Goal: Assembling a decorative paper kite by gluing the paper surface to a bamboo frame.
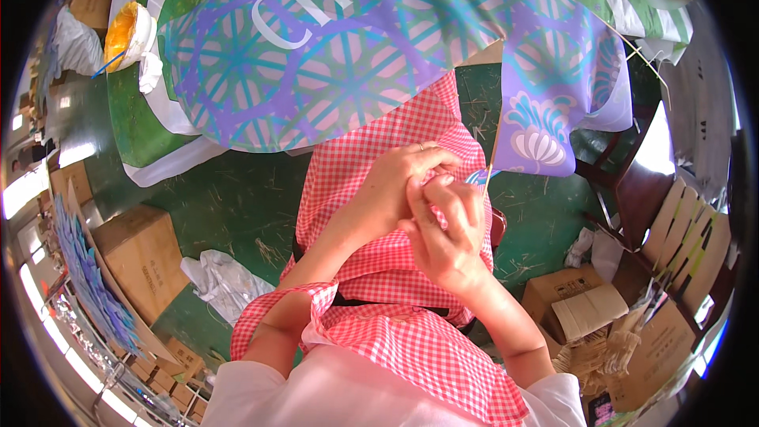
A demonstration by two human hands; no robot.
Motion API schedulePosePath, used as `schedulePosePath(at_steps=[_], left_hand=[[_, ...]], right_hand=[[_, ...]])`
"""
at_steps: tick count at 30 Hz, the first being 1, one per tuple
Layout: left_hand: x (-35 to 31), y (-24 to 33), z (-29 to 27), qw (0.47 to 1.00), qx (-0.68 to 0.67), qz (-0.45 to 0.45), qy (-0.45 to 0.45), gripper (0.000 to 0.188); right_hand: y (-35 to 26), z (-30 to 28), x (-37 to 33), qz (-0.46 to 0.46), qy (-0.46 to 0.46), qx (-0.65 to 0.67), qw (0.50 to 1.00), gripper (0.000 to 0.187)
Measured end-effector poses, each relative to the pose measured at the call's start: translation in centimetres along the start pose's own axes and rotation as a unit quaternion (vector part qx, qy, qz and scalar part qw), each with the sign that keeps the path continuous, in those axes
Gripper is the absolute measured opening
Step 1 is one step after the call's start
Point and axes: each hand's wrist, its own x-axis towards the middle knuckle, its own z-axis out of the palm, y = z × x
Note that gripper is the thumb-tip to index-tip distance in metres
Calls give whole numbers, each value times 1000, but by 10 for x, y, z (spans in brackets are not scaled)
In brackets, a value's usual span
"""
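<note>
Fingers of both hands, bent and gathered against one another over the wearer's lap. The left hand, a ring on one finger, reaches in from the lower left with its back uppermost and its fingers bent over toward the other hand. The right hand meets it from the lower right, its fingers curled and the thumb side turned inward. Whether the fingertips of either hand pinch anything cannot be told, since the hands cover the space between them.

Just right of the fingers lies a small blue-and-white piece, partly hidden by the right hand. Beside it, a thin stick runs upward along the edge of a purple hanging panel, which bears a white and blue flower. Above the fingers spreads a large patterned cloth in purple, teal and pink, with pale lettering.

Beneath the fingers is a red-and-white checked apron. Farther off to their left, a green floor carries a cardboard box and a crumpled white bag; to their upper left stands a yellow-lined container. To their lower right sits a second carton.
</note>
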Motion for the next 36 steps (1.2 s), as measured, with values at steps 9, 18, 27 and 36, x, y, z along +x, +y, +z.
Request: schedulePosePath(at_steps=[9,18,27,36], left_hand=[[-5,6,-4,995,-76,-60,18,20],[-9,-3,0,997,-29,-70,0,28],[-6,-9,8,995,96,-37,12,37],[-6,-3,7,987,154,-42,30,36]], right_hand=[[-11,5,2,7,-29,-19,999,53],[-12,7,9,54,-42,-46,997,59],[-13,4,6,78,-38,-59,994,60],[-25,5,-20,60,-67,-22,996,56]])
